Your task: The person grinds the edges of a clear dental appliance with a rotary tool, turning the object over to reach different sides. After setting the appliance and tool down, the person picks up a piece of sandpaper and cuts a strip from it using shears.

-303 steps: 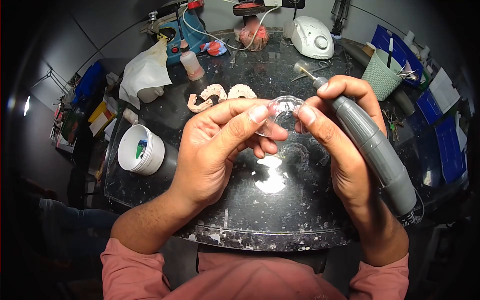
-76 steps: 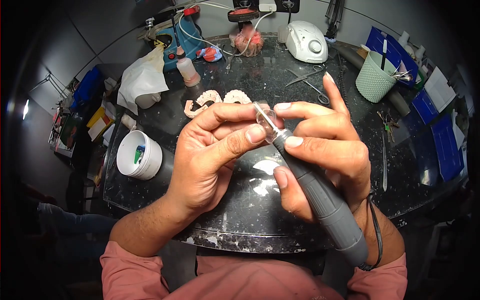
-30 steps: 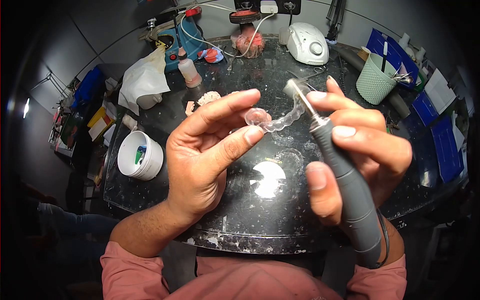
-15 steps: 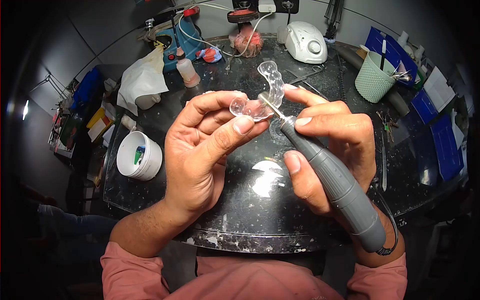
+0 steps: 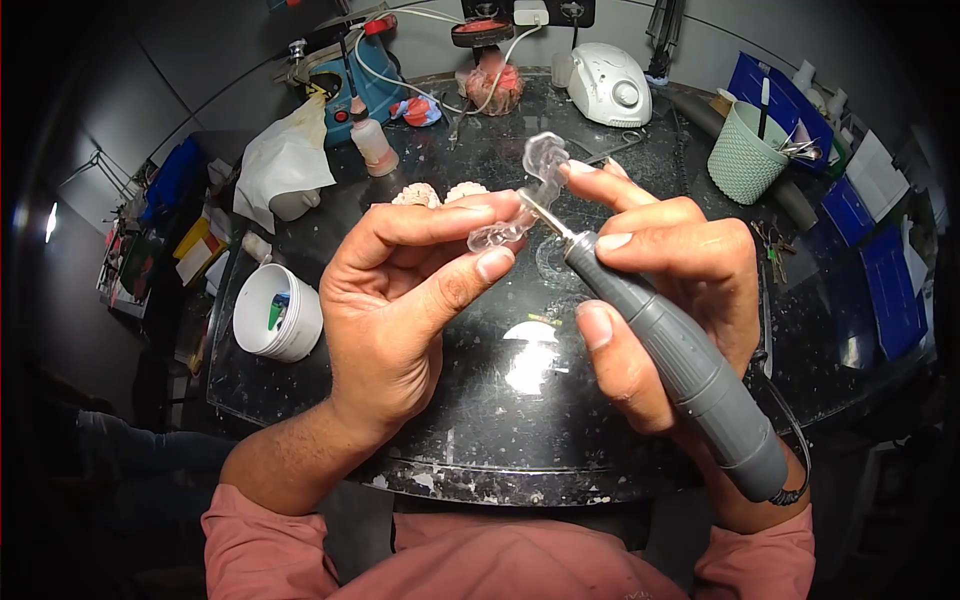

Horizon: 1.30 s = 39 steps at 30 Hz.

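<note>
My left hand (image 5: 400, 300) pinches one end of a clear plastic dental aligner (image 5: 543, 160) between thumb and fingers, above the table. My right hand (image 5: 680, 270) is wrapped round a grey rotary handpiece (image 5: 690, 370) with a cable at its rear end. Its metal bur (image 5: 545, 215) reaches the inner side of the aligner, near my left fingertips. One right fingertip rests at the far end of the aligner. Two pinkish dental models (image 5: 418, 195) lie on the table behind my left fingers, partly hidden by them.
On the black table (image 5: 480, 430), a white tub (image 5: 280, 312) stands left. Behind are a dropper bottle (image 5: 374, 145), a blue machine (image 5: 355, 95), a white control box (image 5: 610, 85) and metal pliers (image 5: 615, 148). A pale green cup (image 5: 748, 155) and keys (image 5: 772, 245) are right.
My left hand has turned the aligner, so it now shows more edge-on. The handpiece has shifted slightly right. The dental models have come into view behind my left fingers.
</note>
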Available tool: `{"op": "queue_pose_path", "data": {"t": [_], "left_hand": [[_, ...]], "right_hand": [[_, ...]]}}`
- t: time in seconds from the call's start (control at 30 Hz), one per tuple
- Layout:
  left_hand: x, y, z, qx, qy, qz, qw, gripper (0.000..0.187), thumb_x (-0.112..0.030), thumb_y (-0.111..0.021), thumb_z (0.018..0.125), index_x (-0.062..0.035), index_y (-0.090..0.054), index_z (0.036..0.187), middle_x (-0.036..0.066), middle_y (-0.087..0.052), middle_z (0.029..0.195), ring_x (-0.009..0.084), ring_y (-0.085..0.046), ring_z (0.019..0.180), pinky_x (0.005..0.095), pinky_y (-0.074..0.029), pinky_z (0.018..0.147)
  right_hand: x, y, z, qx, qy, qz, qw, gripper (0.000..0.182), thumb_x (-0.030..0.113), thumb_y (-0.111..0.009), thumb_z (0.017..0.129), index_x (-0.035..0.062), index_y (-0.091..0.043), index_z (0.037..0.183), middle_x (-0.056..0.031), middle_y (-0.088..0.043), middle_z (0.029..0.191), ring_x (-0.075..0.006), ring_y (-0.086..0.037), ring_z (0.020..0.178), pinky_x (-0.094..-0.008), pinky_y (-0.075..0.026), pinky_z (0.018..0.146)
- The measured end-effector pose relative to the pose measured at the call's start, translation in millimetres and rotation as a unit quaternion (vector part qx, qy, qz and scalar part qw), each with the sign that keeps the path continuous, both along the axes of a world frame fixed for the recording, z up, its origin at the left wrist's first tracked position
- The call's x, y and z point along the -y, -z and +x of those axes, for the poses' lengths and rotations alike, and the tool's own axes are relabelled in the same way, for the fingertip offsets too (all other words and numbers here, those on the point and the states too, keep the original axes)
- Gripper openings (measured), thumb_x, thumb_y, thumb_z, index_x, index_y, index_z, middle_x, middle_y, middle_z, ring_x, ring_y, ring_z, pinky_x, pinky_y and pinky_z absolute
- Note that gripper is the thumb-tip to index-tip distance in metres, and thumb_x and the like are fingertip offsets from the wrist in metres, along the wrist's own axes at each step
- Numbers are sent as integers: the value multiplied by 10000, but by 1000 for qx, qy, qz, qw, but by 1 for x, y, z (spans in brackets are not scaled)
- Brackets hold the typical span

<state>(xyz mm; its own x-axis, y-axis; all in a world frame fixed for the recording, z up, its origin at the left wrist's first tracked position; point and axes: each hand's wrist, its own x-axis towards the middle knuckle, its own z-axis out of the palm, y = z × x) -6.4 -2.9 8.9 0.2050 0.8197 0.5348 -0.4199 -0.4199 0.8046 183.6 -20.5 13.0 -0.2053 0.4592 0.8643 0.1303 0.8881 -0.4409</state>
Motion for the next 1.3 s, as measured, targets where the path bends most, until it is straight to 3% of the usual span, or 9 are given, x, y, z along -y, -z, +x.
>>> {"op": "queue_pose_path", "data": {"t": [0.1, 0.47, 0.57, 0.63, 0.77, 0.87, 1.0, 1.17, 1.3], "left_hand": [[1, -2, 0, 13, 2, -18, 1000, 248, 142, -633, 806, 25, -595, 1020, 164, -638, 1091, 249, -604, 1114, 361, -507, 975], [3, 0, 2, 51, 30, -49, 997, 253, 143, -625, 815, 20, -561, 1027, 195, -621, 1102, 270, -595, 1128, 392, -493, 993], [1, 2, -1, -26, 13, 5, 1000, 250, 96, -593, 838, -2, -525, 1058, 213, -600, 1178, 356, -599, 1120, 471, -473, 1009], [7, -2, 4, 58, 49, -71, 995, 268, 138, -633, 816, 12, -547, 1036, 188, -622, 1098, 246, -617, 1084, 361, -504, 974], [6, 2, 3, 36, 30, -40, 998, 268, 135, -631, 819, 11, -536, 1037, 205, -620, 1116, 243, -624, 1071, 359, -512, 964], [7, 2, 2, 26, 42, -44, 998, 267, 82, -604, 841, -14, -508, 1071, 221, -600, 1182, 358, -608, 1108, 476, -474, 1001], [3, 3, 3, 25, 30, -19, 999, 260, 134, -618, 829, 14, -526, 1041, 212, -617, 1134, 265, -611, 1107, 375, -515, 964], [6, 3, 3, 46, 43, -24, 998, 252, 147, -606, 829, 1, -535, 1023, 245, -602, 1184, 282, -596, 1136, 396, -508, 974], [4, 4, 1, 8, 21, 7, 1000, 249, 146, -597, 836, 2, -534, 1030, 241, -603, 1187, 290, -597, 1137, 395, -507, 977]], "right_hand": [[1, -1, 0, 2, -1, 4, 1000, 350, 33, -630, 747, 7, -479, 1063, -153, -568, 948, -411, -549, 1145, -579, -283, 1078], [1, -2, -6, 42, 7, 64, 997, 406, 43, -681, 747, 21, -455, 1083, -170, -571, 935, -492, -540, 1141, -615, -277, 1063], [0, 0, -7, 35, 2, 57, 998, 418, 54, -690, 746, 31, -449, 1087, -163, -564, 925, -512, -523, 1155, -632, -269, 1059], [4, -2, -7, 48, -10, 47, 998, 410, 49, -678, 754, 49, -446, 1091, -155, -549, 936, -518, -515, 1163, -646, -260, 1058], [5, 3, -10, 25, 26, 30, 999, 422, 57, -699, 751, 77, -453, 1093, -146, -518, 984, -532, -490, 1189, -650, -231, 1071], [11, -4, -7, 75, -4, 19, 997, 433, 58, -703, 746, 88, -454, 1099, -145, -512, 963, -536, -479, 1202, -648, -219, 1078], [8, 2, -8, 42, 15, 18, 999, 416, 60, -695, 756, 105, -470, 1103, -123, -516, 957, -533, -450, 1234, -658, -202, 1080], [8, 0, -12, 40, 15, 44, 998, 313, 92, -722, 725, 69, -547, 984, -118, -517, 938, -537, -478, 1206, -657, -206, 1080], [10, -3, -7, 77, 40, 40, 995, 339, 74, -698, 746, 78, -513, 1030, -122, -517, 924, -524, -475, 1217, -649, -205, 1087]]}}
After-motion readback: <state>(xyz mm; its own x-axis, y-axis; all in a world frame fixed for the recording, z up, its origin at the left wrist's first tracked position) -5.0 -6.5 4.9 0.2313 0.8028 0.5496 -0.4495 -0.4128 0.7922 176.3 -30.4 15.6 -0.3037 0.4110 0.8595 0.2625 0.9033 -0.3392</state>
